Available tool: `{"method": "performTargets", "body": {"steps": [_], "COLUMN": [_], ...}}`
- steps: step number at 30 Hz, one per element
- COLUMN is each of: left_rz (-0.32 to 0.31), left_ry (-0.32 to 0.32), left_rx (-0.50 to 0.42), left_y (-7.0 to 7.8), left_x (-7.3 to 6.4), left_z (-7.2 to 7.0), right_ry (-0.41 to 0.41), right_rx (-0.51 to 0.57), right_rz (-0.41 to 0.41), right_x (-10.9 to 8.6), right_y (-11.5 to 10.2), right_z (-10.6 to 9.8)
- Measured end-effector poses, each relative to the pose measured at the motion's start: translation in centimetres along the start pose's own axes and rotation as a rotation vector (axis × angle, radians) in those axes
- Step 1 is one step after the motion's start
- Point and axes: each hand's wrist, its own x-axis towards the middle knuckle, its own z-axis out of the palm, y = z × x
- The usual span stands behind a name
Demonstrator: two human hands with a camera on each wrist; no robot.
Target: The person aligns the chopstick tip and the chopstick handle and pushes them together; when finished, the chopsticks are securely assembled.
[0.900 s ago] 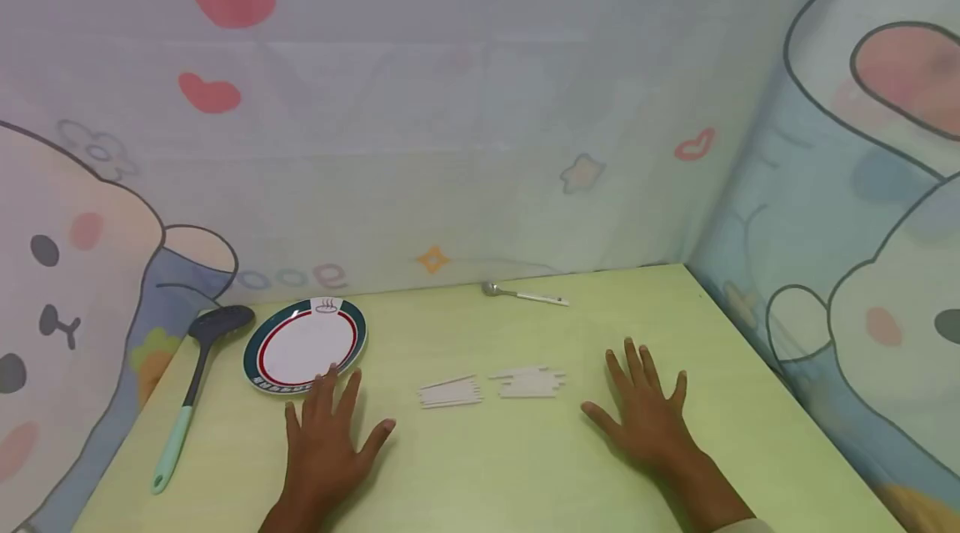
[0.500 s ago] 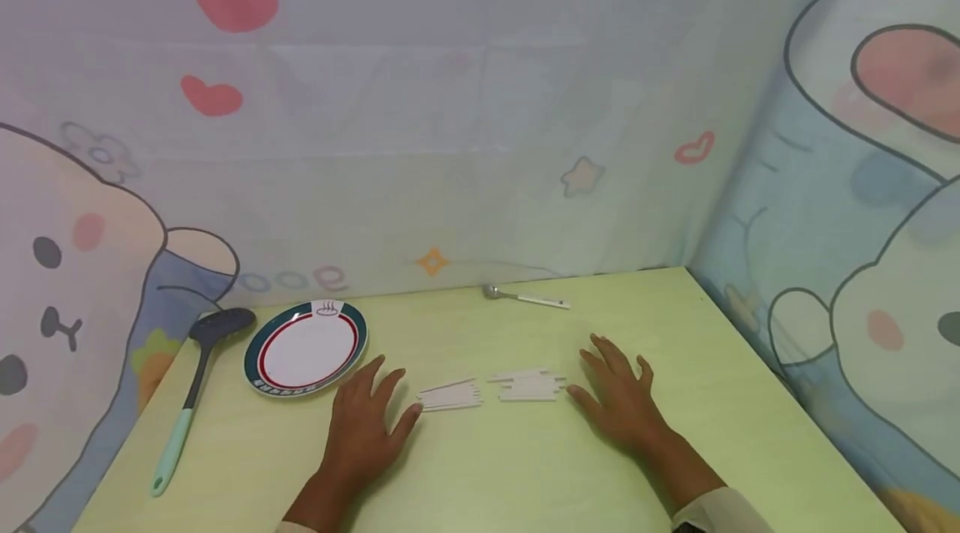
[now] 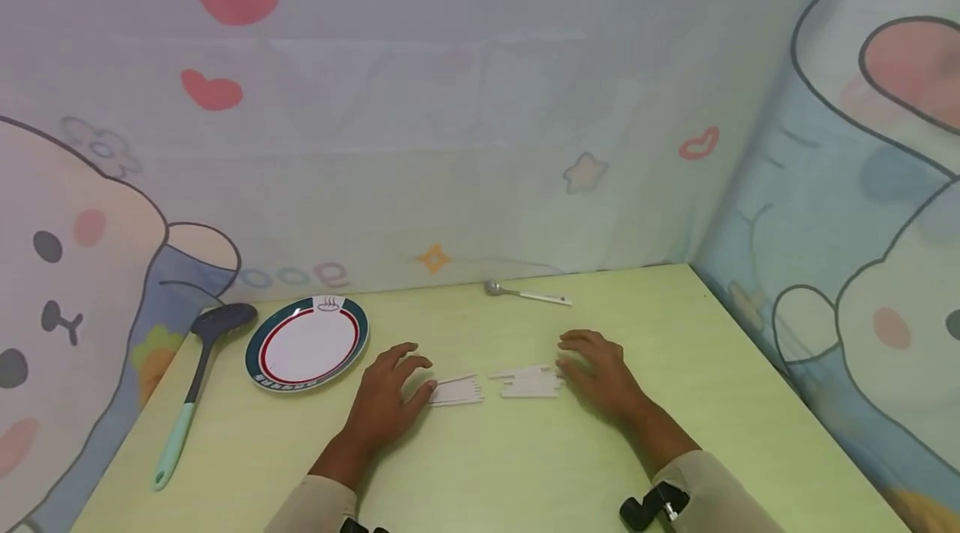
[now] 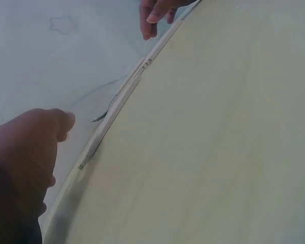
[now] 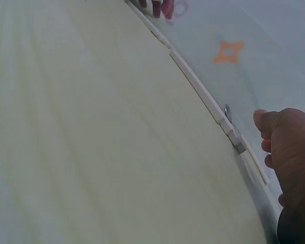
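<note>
Two flat rows of thin white sticks lie side by side near the middle of the table: a left row and a right row. At the outer end of the left row is my left hand, its thumb overlapping the stick ends in the head view. My right hand stands at the outer end of the right row, fingers loosely bent and thumb tip close to the sticks. The left wrist view shows a gap between the left hand and the sticks. Neither hand grips anything.
A white plate with a dark green rim lies left of the left hand. Further left is a black slotted turner with a mint handle. A small metal spoon with a white handle lies at the back, before the printed cloth wall.
Both hands have come inward from either side toward the stick rows. Their fingers, spread flat on the table before, are now bent. The plate, turner, spoon and sticks stay put.
</note>
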Motion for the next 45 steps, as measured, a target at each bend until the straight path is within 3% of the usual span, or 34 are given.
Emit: {"method": "performTargets", "body": {"steps": [5,8,13,26,33,40,45], "left_rz": [0.04,0.047,0.031,0.0,-0.032,0.002,-0.05], "left_ry": [-0.026,-0.046,-0.075,-0.128,-0.146,-0.108,-0.167], "left_rx": [-0.126,-0.167,-0.215,-0.219,-0.219,-0.204,-0.222], "left_y": [0.9,1.2,1.4,0.8,0.9,1.2,1.2], "left_x": [0.0,-0.3,-0.4,-0.6,-0.4,-0.4,-0.1], "left_z": [0.3,0.5,0.3,0.4,0.4,0.3,0.4], "right_ry": [0.012,-0.028,-0.091,-0.083,-0.114,-0.119,-0.143], "right_rx": [0.148,0.186,0.15,0.052,0.063,0.043,0.021], "right_rz": [-0.07,-0.083,-0.1,-0.241,-0.196,-0.177,-0.16], "right_x": [0.0,-0.2,-0.6,-0.8,-0.8,-0.8,-0.9], "right_y": [-0.3,-0.8,-1.5,-1.1,-1.2,-1.5,-1.7], "right_z": [0.6,0.8,0.7,0.8,0.6,0.7,0.8]}}
